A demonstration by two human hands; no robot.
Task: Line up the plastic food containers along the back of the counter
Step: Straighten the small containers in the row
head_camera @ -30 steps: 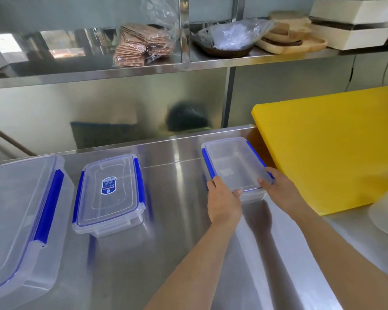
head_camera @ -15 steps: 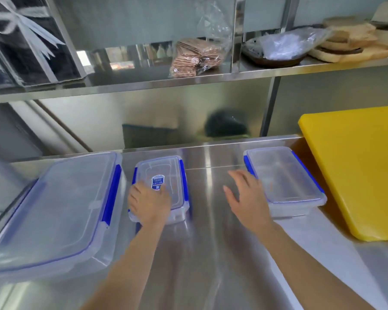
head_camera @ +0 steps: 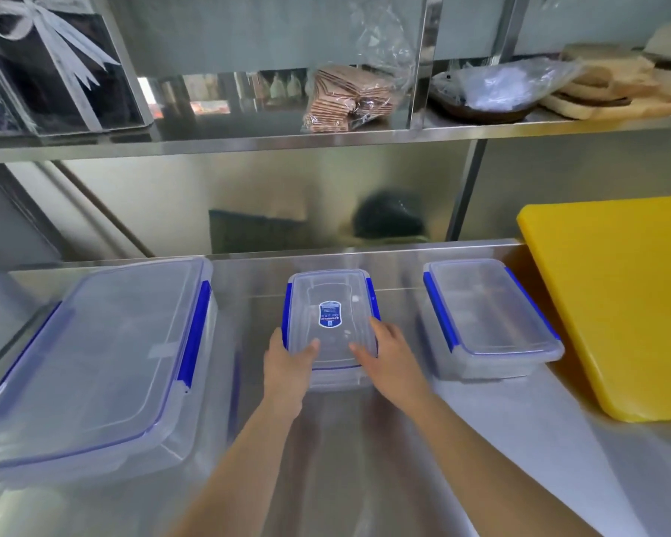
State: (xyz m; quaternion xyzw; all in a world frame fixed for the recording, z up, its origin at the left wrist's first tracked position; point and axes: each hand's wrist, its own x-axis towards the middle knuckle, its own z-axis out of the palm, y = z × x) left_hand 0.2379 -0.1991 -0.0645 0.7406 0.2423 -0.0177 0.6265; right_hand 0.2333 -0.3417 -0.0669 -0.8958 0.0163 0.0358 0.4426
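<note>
Three clear plastic containers with blue clips stand on the steel counter [head_camera: 365, 459]. The large container [head_camera: 94, 354] lies at the left. The small labelled container [head_camera: 330, 304] sits in the middle near the back wall. My left hand [head_camera: 287, 366] grips its near left corner and my right hand [head_camera: 388, 358] grips its near right corner, thumbs on the lid. The medium container [head_camera: 489, 315] rests at the right, apart from both hands.
A yellow cutting board [head_camera: 616, 296] lies on the counter right of the medium container. A steel shelf [head_camera: 326, 139] overhead carries a wrapped pack of wafers, a bagged dish, wooden boards and a ribboned clear box.
Both hands left the medium container at the right. My left hand went to the small labelled container, my right joined it, and the container now sits further right and nearer the back.
</note>
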